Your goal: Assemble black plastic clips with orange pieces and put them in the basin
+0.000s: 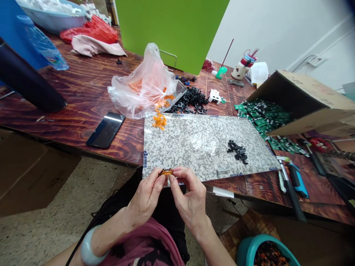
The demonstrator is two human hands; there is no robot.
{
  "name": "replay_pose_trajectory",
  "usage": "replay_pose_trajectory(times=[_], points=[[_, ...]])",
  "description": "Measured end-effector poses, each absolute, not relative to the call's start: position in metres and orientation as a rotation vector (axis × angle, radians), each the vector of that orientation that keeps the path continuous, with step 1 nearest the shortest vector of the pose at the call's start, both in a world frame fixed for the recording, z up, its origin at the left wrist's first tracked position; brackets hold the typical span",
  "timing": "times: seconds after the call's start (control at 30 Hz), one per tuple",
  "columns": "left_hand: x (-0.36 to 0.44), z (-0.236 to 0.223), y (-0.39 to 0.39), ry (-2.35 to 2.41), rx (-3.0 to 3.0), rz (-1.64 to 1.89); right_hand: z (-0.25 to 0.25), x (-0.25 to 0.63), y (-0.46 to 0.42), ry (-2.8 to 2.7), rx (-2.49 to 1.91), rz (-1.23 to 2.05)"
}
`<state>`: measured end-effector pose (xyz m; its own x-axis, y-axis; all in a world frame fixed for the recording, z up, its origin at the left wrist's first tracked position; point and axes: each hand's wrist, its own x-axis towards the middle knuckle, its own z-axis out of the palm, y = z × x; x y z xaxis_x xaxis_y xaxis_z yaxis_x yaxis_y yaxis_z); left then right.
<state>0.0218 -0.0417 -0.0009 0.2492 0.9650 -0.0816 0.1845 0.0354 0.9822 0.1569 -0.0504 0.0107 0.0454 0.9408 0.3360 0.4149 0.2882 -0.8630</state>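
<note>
"Looking from here, what do the left grip (146, 195) and the right grip (188, 195) hold?"

"Both are closed and pinch one small amber plastic piece (166, 172) from its two sides, just over the near edge of the speckled board (177, 155)."

"Is this a good way to hold it?"

"I think yes. Fingertips give fine control, and the wrists are low and steady. Black pieces (237, 151) lie on the board, and orange pieces (160, 121) lie at its far edge."
</note>
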Motion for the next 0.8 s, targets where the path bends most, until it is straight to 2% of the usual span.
replay_pose_trajectory(times=[0.57, 0.8], points=[[0.013, -0.007, -0.042, 1.103, 1.703, 0.82, 0.012, 0.169, -0.048, -1.413, -1.194, 1.186], [0.01, -0.007, -0.041, 0.993, 1.783, 0.786, 0.012, 0.172, -0.051, -1.417, -1.184, 1.157]])
